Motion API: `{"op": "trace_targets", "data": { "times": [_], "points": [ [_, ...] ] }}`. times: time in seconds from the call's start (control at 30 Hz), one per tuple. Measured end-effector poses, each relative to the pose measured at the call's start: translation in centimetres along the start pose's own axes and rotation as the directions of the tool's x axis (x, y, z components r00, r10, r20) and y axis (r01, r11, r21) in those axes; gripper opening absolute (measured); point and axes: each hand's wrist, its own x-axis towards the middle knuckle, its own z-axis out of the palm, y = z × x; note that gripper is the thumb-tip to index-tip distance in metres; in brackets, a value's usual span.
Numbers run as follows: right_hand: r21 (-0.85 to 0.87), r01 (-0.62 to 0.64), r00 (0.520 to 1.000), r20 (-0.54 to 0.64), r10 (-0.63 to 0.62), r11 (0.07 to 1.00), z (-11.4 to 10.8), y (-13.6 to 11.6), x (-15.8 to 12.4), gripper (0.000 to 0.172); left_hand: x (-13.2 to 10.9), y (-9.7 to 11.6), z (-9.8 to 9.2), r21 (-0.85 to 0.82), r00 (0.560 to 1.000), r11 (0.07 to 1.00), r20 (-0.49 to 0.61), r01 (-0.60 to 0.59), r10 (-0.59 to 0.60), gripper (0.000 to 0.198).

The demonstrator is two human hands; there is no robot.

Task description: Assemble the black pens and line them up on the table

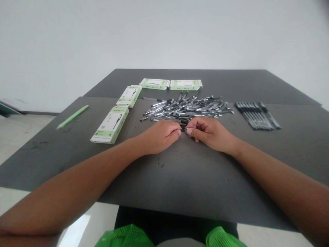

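Note:
My left hand (164, 137) and my right hand (207, 133) meet at the near edge of a loose pile of pens (185, 109). Between their fingertips is a pen (183, 129), dark where it shows. The left fingers are closed round one end, and the right thumb and forefinger pinch the other. Most of that pen is hidden by the hands. The piled pens have clear barrels and dark grips, and point in many directions.
A neat row of pens (257, 116) lies to the right. Green-and-white pen boxes (110, 125) stand in a line on the left, with two more boxes (186, 84) behind the pile. At far left is a green pen-like stick (73, 117) on the dark table (164, 185).

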Motion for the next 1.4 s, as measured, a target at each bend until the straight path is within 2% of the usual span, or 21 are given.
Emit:
{"op": "trace_targets", "data": {
  "times": [0.67, 1.23, 1.4],
  "points": [
    [-0.103, 0.013, 1.000, 0.006, -0.012, 0.995, -0.04, -0.57, -0.07, 0.030, 0.00, -0.01, 0.02, 0.004, 1.000, 1.000, -0.001, -0.006, 0.006, 0.029],
    [-0.077, -0.002, 1.000, 0.003, 0.002, 0.997, 0.07, -0.88, -0.06, 0.033, 0.01, 0.05, 0.05, -0.019, 1.000, 1.000, -0.002, 0.000, 0.000, 0.029],
    [-0.082, 0.008, 1.000, 0.002, -0.007, 0.997, 0.04, -0.99, 0.02, 0.028, 0.02, -0.03, -0.06, 0.011, 1.000, 1.000, 0.021, -0.009, 0.009, 0.031]
  ]
}}
